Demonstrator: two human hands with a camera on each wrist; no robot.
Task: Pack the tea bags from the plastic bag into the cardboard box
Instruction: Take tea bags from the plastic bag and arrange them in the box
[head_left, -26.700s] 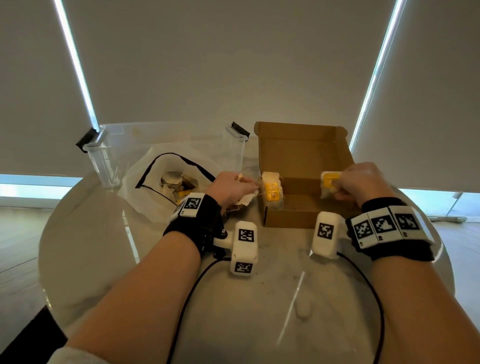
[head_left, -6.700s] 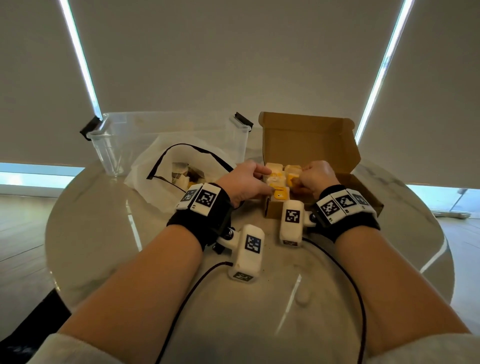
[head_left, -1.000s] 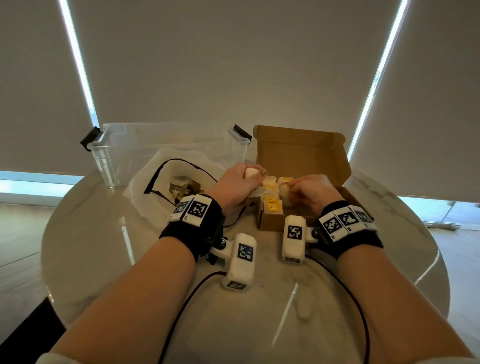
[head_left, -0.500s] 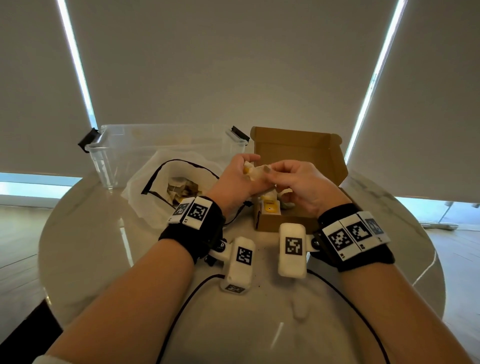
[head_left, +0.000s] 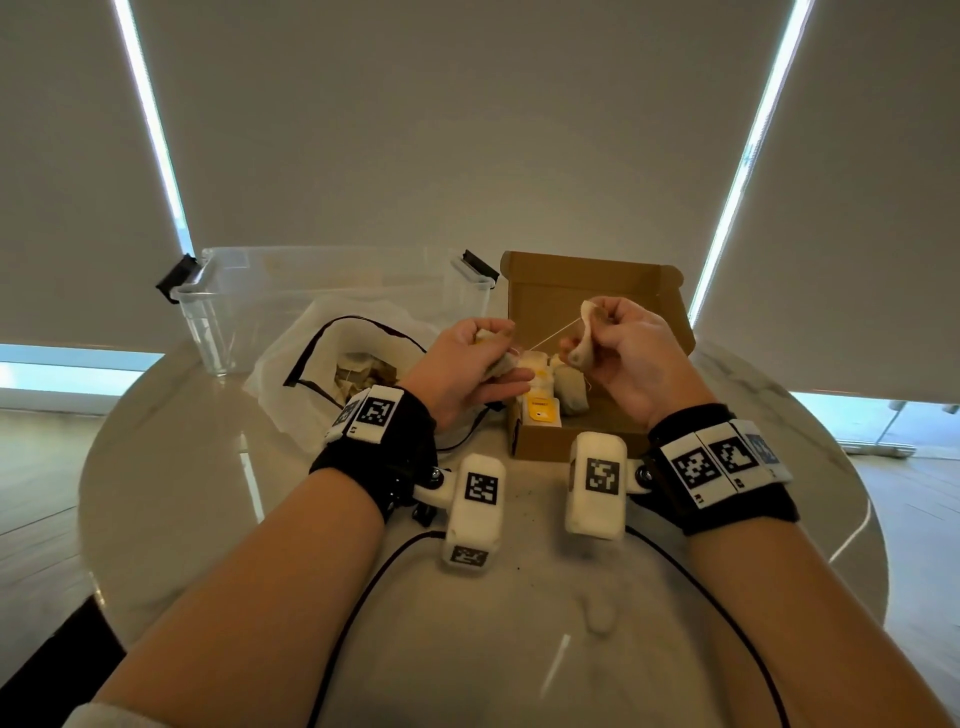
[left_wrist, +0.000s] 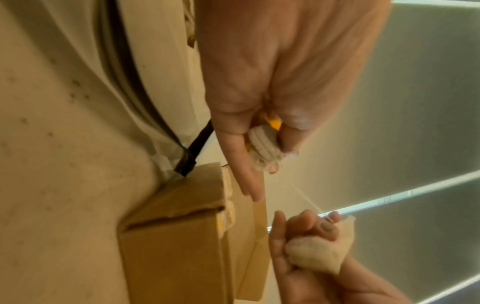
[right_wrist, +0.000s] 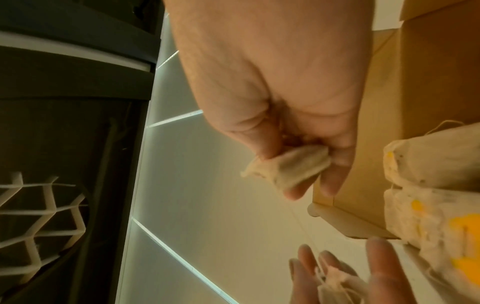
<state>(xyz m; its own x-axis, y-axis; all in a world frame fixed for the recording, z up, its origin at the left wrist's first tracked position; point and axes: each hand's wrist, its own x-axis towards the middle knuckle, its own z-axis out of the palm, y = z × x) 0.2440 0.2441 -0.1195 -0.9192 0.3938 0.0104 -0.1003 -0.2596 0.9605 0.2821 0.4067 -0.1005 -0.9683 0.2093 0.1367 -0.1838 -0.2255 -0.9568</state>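
Over the open cardboard box (head_left: 540, 444), my left hand (head_left: 493, 353) pinches a small bundle of tea bags (left_wrist: 262, 148) that shows a yellow tag. My right hand (head_left: 597, 338) pinches a single tea bag (right_wrist: 293, 168) slightly higher, in front of the box lid. A thin string (head_left: 550, 335) runs taut between the two hands. Several tea bags with yellow tags (head_left: 543, 402) stand packed in the left part of the box. The white plastic bag (head_left: 291, 374) lies open to the left with more tea bags (head_left: 363, 370) inside.
A clear plastic bin (head_left: 322, 291) with black latches stands behind the plastic bag. The round marble table (head_left: 208, 493) carries small tea crumbs near the box. Black cables run from both wrist cameras toward me. Drawn blinds cover the windows behind the table.
Half a second ago both hands met over the box on one clump of tea bags. They have since pulled apart, the right hand rising to the right, and a string stretches between them.
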